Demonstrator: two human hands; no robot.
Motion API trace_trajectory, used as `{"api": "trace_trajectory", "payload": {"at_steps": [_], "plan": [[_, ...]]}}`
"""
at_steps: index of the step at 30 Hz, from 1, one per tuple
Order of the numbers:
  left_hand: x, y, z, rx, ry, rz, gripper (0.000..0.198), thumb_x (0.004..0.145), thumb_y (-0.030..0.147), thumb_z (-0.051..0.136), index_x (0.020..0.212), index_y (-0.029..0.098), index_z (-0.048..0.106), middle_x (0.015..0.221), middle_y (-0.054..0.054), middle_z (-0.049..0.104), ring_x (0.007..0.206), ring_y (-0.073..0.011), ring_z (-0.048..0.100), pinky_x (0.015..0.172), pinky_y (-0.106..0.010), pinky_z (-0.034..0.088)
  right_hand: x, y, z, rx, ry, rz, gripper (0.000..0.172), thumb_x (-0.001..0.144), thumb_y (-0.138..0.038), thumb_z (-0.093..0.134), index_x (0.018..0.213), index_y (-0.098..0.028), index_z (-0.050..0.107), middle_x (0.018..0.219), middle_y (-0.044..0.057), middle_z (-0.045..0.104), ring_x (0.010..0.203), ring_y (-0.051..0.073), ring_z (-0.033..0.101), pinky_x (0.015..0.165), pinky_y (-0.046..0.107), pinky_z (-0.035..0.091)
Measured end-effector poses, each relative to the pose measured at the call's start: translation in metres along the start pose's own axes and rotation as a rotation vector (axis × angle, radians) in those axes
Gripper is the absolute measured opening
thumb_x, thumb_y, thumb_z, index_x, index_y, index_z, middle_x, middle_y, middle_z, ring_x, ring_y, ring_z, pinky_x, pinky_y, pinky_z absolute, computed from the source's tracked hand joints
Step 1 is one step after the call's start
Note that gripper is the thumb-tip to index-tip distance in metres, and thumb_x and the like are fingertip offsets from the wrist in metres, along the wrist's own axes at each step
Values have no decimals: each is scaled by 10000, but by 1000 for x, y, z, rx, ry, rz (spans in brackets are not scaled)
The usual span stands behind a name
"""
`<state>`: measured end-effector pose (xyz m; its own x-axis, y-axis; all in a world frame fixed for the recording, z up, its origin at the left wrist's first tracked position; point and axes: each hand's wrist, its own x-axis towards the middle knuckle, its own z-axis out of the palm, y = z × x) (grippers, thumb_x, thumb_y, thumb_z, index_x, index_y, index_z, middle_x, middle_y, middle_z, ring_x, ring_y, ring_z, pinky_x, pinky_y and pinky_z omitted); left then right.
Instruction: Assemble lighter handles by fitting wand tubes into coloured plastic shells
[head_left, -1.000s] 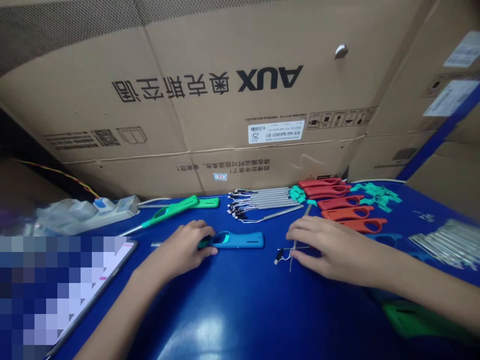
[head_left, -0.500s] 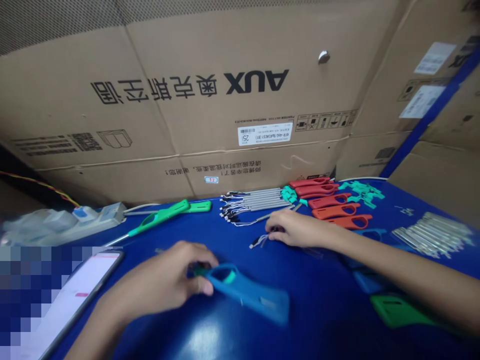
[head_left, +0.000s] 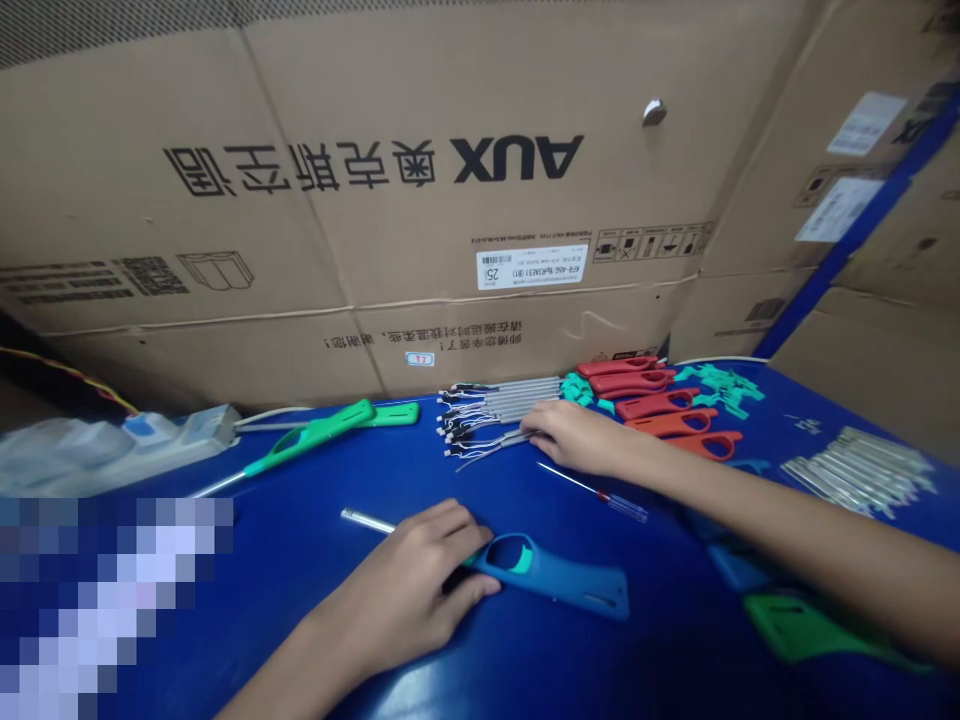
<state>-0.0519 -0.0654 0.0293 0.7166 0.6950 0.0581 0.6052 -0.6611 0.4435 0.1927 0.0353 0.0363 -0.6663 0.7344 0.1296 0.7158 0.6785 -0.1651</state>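
My left hand (head_left: 431,570) is closed round the neck of a blue long-reach lighter (head_left: 574,583), low over the table. Its ring-shaped opening holds a teal trigger (head_left: 523,560), and a silver metal tube (head_left: 367,520) sticks out beyond my fingers to the left. Farther back, my right hand (head_left: 566,432) has its fingertips pinched on the end of a thin grey rod (head_left: 511,438) with white and black wires. That rod lies at the near side of a row of similar wired rods (head_left: 517,398). A small screwdriver (head_left: 600,493) with a clear handle rests below my right hand.
Red and orange lighter handles (head_left: 660,405) lie behind my right forearm, by teal triggers (head_left: 724,388). Metal tubes (head_left: 855,470) are spread at right. Green lighters (head_left: 311,437) and a power strip (head_left: 202,435) lie at left. A cardboard wall (head_left: 420,250) closes the back.
My left hand has shifted right with the blue lighter, and its metal tube now shows. My right hand has moved back and left to the wired rods. The screwdriver has come into clear view.
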Motion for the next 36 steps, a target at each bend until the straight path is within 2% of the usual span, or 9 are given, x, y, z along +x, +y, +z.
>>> {"api": "trace_trajectory", "payload": {"at_steps": [7,16,22,24,26,28,30,33,36], "plan": [[-4,-12,21,64,172,100,219,944,293,523,1108,170,600,954,-92,636,877,-239,570,808,-419,510,5,10,11,-74,47,-1,177,894,-68,494,848,-131,654,879,118,623,858,223,543,783,333,396],[-9,-12,23,70,247,102,213,921,258,560,1108,167,606,961,-92,651,881,-237,592,827,-439,523,4,18,14,50,80,-26,205,874,-24,473,871,-125,652,927,125,643,883,215,565,818,346,448],[-8,-13,27,232,382,155,228,944,284,544,1115,140,590,931,-95,680,802,-238,617,730,-438,542,-25,-24,-12,194,118,16,180,934,-234,516,1015,-169,663,1014,90,687,944,200,611,866,340,469],[-9,-13,29,252,456,198,239,946,268,545,1131,119,572,917,-94,680,781,-226,614,708,-415,546,-49,-46,-19,273,16,58,349,878,-427,604,1150,-211,633,1105,82,685,985,224,630,841,332,493],[-11,-10,30,241,520,253,268,945,241,551,1167,92,547,948,-106,675,816,-217,613,756,-401,545,-72,-64,-19,256,-133,63,493,841,-448,637,1278,-230,569,1223,105,649,1098,281,603,895,379,481],[-13,-7,29,244,536,292,299,944,220,555,1200,68,528,996,-125,666,876,-219,610,822,-403,529,-91,-75,-17,205,-176,85,442,880,-340,575,1308,-234,546,1232,117,647,1092,298,611,900,416,476],[-14,-2,26,275,475,305,269,949,197,542,1190,77,538,969,-112,667,848,-216,602,784,-402,519,-103,-79,-16,198,-185,119,408,912,-322,510,1311,-244,545,1183,111,673,1028,288,641,869,416,490],[-15,11,18,330,390,307,188,967,153,483,1122,107,579,808,-55,658,716,-195,570,703,-408,482,-115,-78,-19,297,-269,201,461,915,-506,483,1310,-280,560,1091,88,713,947,286,676,793,398,526],[-16,26,13,418,378,297,218,993,194,413,1009,127,621,707,-31,639,660,-192,562,747,-454,467,-129,-78,-21,391,-309,317,472,878,-608,470,1260,-365,604,1061,65,734,912,321,696,700,413,547]]}}
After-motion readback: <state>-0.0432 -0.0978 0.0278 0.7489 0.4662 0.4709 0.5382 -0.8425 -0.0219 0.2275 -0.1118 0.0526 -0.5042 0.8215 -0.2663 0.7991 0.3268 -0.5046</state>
